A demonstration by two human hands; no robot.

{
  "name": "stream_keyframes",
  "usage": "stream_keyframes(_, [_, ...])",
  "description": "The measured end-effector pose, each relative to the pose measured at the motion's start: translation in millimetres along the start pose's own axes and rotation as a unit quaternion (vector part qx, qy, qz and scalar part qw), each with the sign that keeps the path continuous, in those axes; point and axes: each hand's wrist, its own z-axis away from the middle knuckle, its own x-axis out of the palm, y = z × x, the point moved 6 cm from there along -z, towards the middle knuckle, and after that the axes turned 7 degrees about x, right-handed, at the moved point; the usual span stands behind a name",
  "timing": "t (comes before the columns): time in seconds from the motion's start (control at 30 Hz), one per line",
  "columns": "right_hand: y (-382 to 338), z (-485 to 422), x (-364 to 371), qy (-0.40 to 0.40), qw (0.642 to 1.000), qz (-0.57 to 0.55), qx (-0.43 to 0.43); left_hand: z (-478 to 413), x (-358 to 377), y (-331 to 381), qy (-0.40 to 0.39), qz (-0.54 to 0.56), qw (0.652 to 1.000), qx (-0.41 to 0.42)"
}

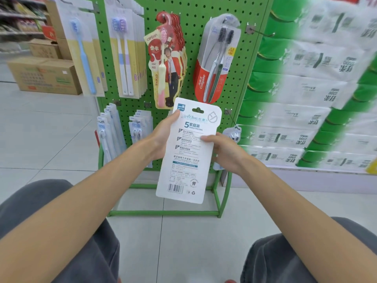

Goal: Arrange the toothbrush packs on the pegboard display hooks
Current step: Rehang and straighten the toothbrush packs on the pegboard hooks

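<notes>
White toothbrush pack (187, 158), printed back showing, is held upright before the green pegboard (191, 48); left hand (163, 137) grips its left edge; right hand (225, 153) pinches its right edge; red packs (167, 64) and Colgate pack (214, 62) hang just above; tissue bales (306, 103) stand alongside.

Dark grey trousers (36, 203) are worn, seen loosely creased over both knees at seven and five o'clock. The left forearm (81, 201) and right forearm (295, 203) are shown bare to the frame's edge.
</notes>
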Motion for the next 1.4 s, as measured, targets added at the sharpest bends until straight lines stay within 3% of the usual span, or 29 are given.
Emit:
stream_keyframes(0.27, [-25.9,6.1,-20.8,0.054,0.993,-0.1,-0.035,3.1,1.1,-6.5,-0.035,-0.012,0.998,-0.047])
stream_keyframes(0.4, [-26.4,9.8,-20.2,0.06,0.987,-0.14,-0.04,5.2,0.2,-9.2,-0.034,0.028,0.998,-0.04])
stream_keyframes(0.47, [-24.8,11.3,-23.9,0.103,0.984,-0.132,-0.056,4.0,0.0,-10.8,-0.024,0.058,0.998,-0.032])
stream_keyframes(0.53, [-23.0,18.5,-30.8,0.216,0.971,-0.002,-0.105,0.3,1.5,-11.7,-0.017,0.095,0.995,-0.019])
stream_keyframes(0.6, [-21.2,27.5,-22.9,0.279,0.927,0.182,-0.172,-4.4,7.8,-11.5,-0.024,0.118,0.993,-0.002])
stream_keyframes(0.67, [-11.1,27.5,0.2,0.226,0.912,0.286,-0.187,-8.7,16.4,-11.8,-0.032,0.125,0.992,0.01])
stream_keyframes(0.73, [-1.4,26.0,18.9,0.158,0.923,0.31,-0.163,-10.6,26.8,-13.8,-0.046,0.136,0.99,0.012])
stream_keyframes(0.87, [-1.0,26.1,20.4,0.038,0.978,0.17,-0.117,-16.9,33.0,-15.3,-0.061,0.183,0.981,0.0])
stream_keyframes(1.1, [-12.1,28.8,-8.5,-0.034,0.992,0.069,-0.098,-22.2,52.0,-13.7,-0.08,0.069,0.994,0.02])
stream_keyframes(1.3, [-11.3,23.2,-42.6,0.041,0.993,-0.045,-0.102,-17.2,62.3,-5.7,-0.051,-0.176,0.977,0.109])
stream_keyframes(1.4, [-15.8,23.2,-63.2,0.092,0.985,-0.101,-0.108,-18.8,62.4,-6.7,-0.007,-0.22,0.963,0.158])
